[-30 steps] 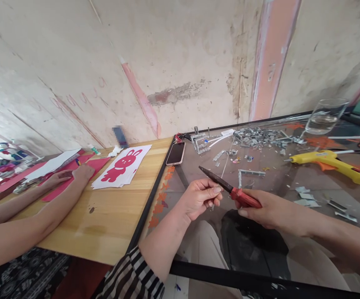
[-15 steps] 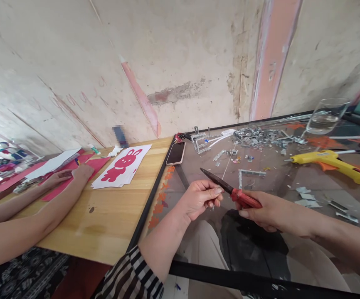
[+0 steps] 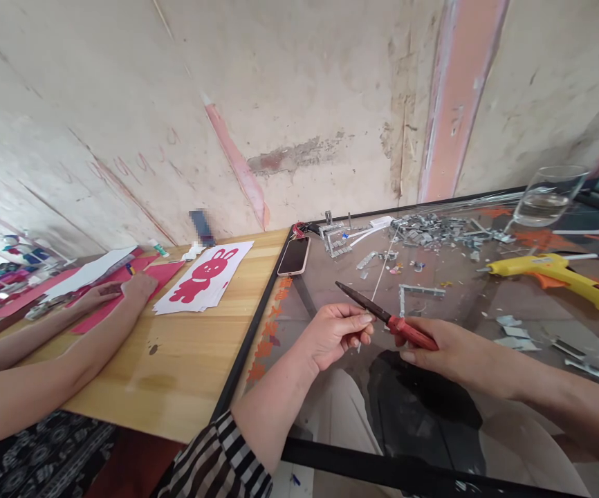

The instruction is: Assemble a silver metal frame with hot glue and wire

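Right, left hand [image 3: 325, 339] has its fingers pinching the thin white strip [image 3: 383, 272] near its close end; long axis runs forward, slightly right. Right hand [image 3: 447, 349], fingers wrapped round the red-handled tool [image 3: 414, 333], aims the dark blade leftward across the strip, just beyond the pinch. Contact: can't tell.
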A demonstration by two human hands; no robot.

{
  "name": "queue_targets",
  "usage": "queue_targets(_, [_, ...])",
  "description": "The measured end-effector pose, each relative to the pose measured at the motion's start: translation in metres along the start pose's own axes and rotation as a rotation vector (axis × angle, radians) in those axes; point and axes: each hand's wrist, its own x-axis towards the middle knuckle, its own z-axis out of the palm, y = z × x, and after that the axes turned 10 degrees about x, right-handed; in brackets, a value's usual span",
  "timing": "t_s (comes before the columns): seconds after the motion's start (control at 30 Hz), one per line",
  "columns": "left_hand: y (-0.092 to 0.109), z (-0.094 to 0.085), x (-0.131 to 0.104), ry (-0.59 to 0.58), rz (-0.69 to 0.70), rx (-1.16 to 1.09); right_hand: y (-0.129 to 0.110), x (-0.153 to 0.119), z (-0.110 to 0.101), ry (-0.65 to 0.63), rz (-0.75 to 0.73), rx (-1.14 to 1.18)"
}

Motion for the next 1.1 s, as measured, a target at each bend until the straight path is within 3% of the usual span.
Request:
queue_targets(0.13, [0.001, -0.002, -0.001, 0.006, 0.019, 0.048, 0.004, 0.002, 0.001, 0.032, -0.003, -0.065])
queue_targets(0.3, [0.006, -0.010, -0.003, 0.107, 0.052, 0.150, 0.008, 0.002, 0.001, 0.066, -0.013, -0.085])
queue_targets(0.4, [0.008, -0.012, -0.004, 0.081, 0.038, 0.156, 0.005, 0.001, -0.001, 0.009, -0.020, -0.030])
queue_targets(0.53, [0.008, -0.012, -0.004, 0.021, 0.057, 0.063, -0.003, -0.002, -0.003, -0.055, 0.013, 0.099])
queue_targets(0.7, [0.006, -0.019, 0.003, 0.081, -0.052, -0.167, -0.009, -0.007, -0.008, -0.161, 0.078, 0.237])
queue_targets(0.83, [0.001, -0.018, 0.006, 0.007, -0.173, -0.302, -0.016, -0.015, -0.008, -0.294, 0.006, 0.148])
queue_targets(1.0, [-0.001, -0.015, 0.002, -0.192, -0.151, -0.444, -0.019, -0.018, -0.005, -0.383, 0.013, 0.072])
queue_targets(1.1, [0.001, -0.014, -0.001, -0.238, -0.144, -0.495, -0.013, -0.015, -0.004, -0.405, 0.017, 0.088])
